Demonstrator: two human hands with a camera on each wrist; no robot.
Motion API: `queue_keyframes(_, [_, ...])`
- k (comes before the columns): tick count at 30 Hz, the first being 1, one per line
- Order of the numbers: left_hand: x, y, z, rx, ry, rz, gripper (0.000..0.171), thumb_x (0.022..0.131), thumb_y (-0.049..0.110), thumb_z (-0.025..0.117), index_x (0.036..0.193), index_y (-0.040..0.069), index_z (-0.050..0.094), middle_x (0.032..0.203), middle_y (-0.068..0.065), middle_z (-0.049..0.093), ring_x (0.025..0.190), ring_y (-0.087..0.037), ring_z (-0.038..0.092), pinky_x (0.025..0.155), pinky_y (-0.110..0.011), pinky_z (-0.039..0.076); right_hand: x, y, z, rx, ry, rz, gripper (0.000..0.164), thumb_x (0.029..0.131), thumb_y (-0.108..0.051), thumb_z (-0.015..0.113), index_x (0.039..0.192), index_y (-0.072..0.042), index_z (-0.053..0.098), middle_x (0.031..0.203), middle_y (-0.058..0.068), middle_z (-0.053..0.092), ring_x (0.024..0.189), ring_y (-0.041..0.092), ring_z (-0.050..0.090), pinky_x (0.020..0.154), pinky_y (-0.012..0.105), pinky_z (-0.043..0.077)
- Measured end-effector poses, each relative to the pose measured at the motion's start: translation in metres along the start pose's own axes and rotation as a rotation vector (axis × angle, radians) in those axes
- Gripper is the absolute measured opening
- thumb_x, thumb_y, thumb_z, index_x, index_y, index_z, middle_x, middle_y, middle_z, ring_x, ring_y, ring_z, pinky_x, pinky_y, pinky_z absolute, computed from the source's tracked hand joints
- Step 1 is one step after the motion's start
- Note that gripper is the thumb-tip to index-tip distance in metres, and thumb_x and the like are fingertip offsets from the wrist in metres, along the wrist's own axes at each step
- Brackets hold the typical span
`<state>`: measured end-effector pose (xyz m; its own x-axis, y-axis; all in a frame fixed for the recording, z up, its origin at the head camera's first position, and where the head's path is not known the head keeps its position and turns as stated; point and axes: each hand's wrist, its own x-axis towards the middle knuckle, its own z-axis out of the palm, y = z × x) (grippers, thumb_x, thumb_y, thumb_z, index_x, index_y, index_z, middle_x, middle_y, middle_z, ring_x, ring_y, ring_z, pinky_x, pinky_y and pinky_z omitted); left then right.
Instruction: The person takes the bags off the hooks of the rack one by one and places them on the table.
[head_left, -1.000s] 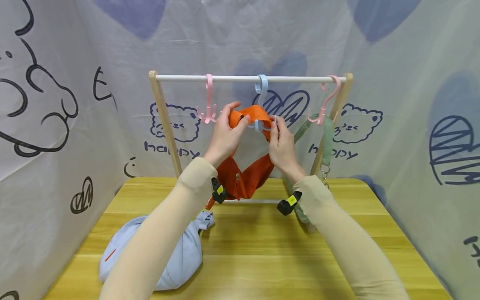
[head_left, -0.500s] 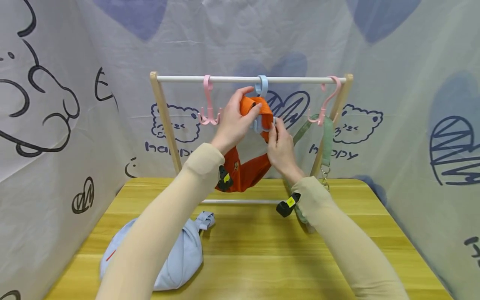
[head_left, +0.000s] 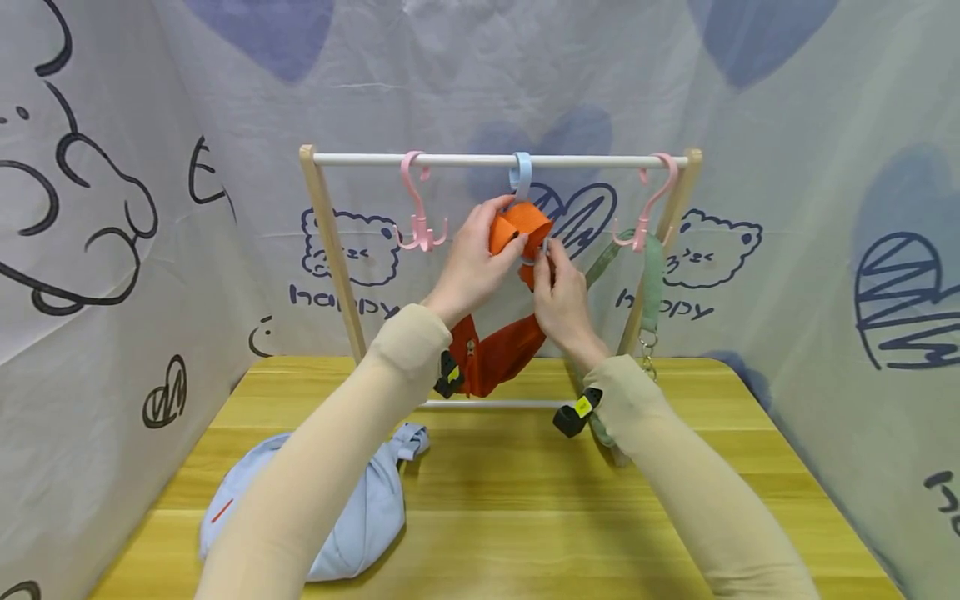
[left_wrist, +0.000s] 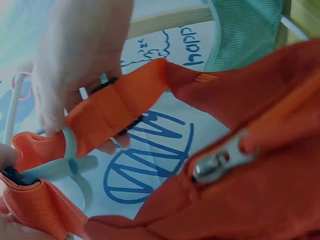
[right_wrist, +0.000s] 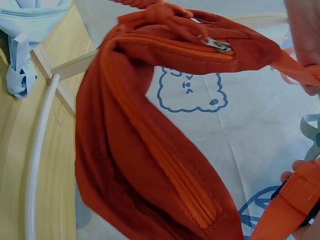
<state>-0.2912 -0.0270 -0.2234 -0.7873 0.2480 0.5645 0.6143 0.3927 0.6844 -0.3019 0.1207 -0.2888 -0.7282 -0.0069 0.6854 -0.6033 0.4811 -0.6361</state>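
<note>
An orange-red waist bag (head_left: 504, 357) with a zip hangs below my hands, its orange strap (head_left: 529, 218) looped up at the middle hook. My left hand (head_left: 474, 260) pinches the strap beside a black buckle (left_wrist: 19, 176). My right hand (head_left: 564, 302) has thumb and finger at a prong of the light-blue hook (head_left: 522, 177), and the strap also runs through its fingers. The hook hangs from the white rail (head_left: 465, 159). In the left wrist view its prongs (left_wrist: 73, 165) lie between two stretches of strap; whether the strap bears on them I cannot tell.
Pink hooks hang left (head_left: 422, 229) and right (head_left: 642, 233) on the rail. A green strap (head_left: 652, 283) with metal rings hangs from the right one. A pale blue bag (head_left: 360, 525) lies on the wooden table (head_left: 540, 533), partly behind my left forearm.
My left hand has moved up and right with the strap, closer to the middle hook. My right hand has stayed nearly still. The left pink hook has swivelled on the rail.
</note>
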Motion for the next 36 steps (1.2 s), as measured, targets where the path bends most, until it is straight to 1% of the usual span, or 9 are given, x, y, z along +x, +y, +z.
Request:
queue_keyframes(10, [-0.003,-0.008,0.0,0.09,0.012,0.015,0.055,0.098,0.011,0.061,0.151,0.012,0.044,0.137,-0.016,0.054,0.098,-0.025,0.056,0.08,-0.031,0.049,0.0,0.003,-0.004,0.054,-0.028,-0.005,0.03,0.109,-0.022,0.04,0.128,-0.004,0.057,0.093,0.021,0.069,0.077,0.027,0.06,0.068,0.027,0.046])
queue_keyframes(16, [-0.004,-0.011,-0.002,0.077,0.007,0.05,0.057,0.095,0.004,0.06,0.15,0.01,0.045,0.138,-0.017,0.054,0.102,-0.026,0.057,0.086,-0.034,0.051,-0.002,0.008,-0.007,0.202,-0.089,0.034,0.032,0.106,-0.017,0.049,0.135,-0.002,0.052,0.098,0.027,0.07,0.075,0.012,0.064,0.068,0.02,0.047])
queue_keyframes(19, [-0.004,-0.013,-0.003,0.051,0.001,0.054,0.058,0.095,0.0,0.058,0.151,0.01,0.044,0.142,-0.016,0.052,0.112,-0.026,0.058,0.097,-0.035,0.053,-0.003,0.015,-0.009,0.319,-0.132,0.075,0.035,0.104,-0.011,0.053,0.137,0.001,0.049,0.097,0.013,0.073,0.08,0.004,0.067,0.074,0.018,0.053])
queue_keyframes(21, [-0.005,-0.014,-0.003,0.028,0.002,0.054,0.058,0.095,-0.003,0.056,0.151,0.01,0.044,0.145,-0.015,0.051,0.12,-0.027,0.058,0.106,-0.035,0.05,-0.004,0.018,-0.01,0.383,-0.161,0.11,0.038,0.102,-0.007,0.054,0.138,0.002,0.047,0.1,0.015,0.073,0.082,0.002,0.069,0.077,0.02,0.056])
queue_keyframes(23, [-0.006,-0.016,-0.003,0.007,0.005,0.052,0.058,0.096,-0.005,0.054,0.15,0.01,0.045,0.147,-0.014,0.05,0.127,-0.026,0.056,0.112,-0.035,0.047,-0.006,0.022,-0.013,0.45,-0.194,0.157,0.039,0.102,-0.005,0.054,0.14,0.003,0.045,0.097,0.003,0.074,0.084,0.003,0.069,0.08,0.022,0.058])
queue_keyframes(25, [-0.006,-0.018,-0.004,0.001,0.009,0.058,0.055,0.097,-0.005,0.052,0.15,0.009,0.046,0.147,-0.015,0.051,0.13,-0.027,0.055,0.114,-0.035,0.045,-0.008,0.025,-0.015,0.518,-0.227,0.207,0.037,0.103,-0.005,0.052,0.139,0.001,0.045,0.098,0.004,0.075,0.085,0.005,0.07,0.083,0.025,0.06])
queue_keyframes(28, [-0.007,-0.02,-0.004,0.019,0.006,0.074,0.051,0.098,-0.005,0.051,0.147,0.008,0.048,0.144,-0.016,0.053,0.128,-0.028,0.056,0.113,-0.037,0.046,-0.011,0.031,-0.017,0.599,-0.269,0.259,0.027,0.106,-0.01,0.048,0.132,-0.003,0.052,0.089,-0.01,0.073,0.086,0.009,0.071,0.085,0.028,0.06])
queue_keyframes(31, [-0.008,-0.022,-0.003,0.061,-0.001,0.108,0.048,0.098,-0.006,0.051,0.145,0.007,0.051,0.139,-0.017,0.055,0.124,-0.028,0.058,0.109,-0.038,0.048,-0.015,0.037,-0.019,0.579,-0.299,0.259,0.023,0.108,-0.018,0.044,0.122,-0.008,0.059,0.086,-0.004,0.071,0.083,0.012,0.07,0.083,0.027,0.06])
queue_keyframes(36, [-0.007,-0.024,-0.001,0.138,-0.014,0.153,0.042,0.098,-0.006,0.053,0.138,0.008,0.056,0.132,-0.016,0.057,0.121,-0.028,0.057,0.108,-0.038,0.049,-0.017,0.042,-0.019,0.517,-0.311,0.247,0.03,0.109,-0.027,0.039,0.111,-0.011,0.063,0.081,0.002,0.063,0.071,0.013,0.062,0.066,0.023,0.051])
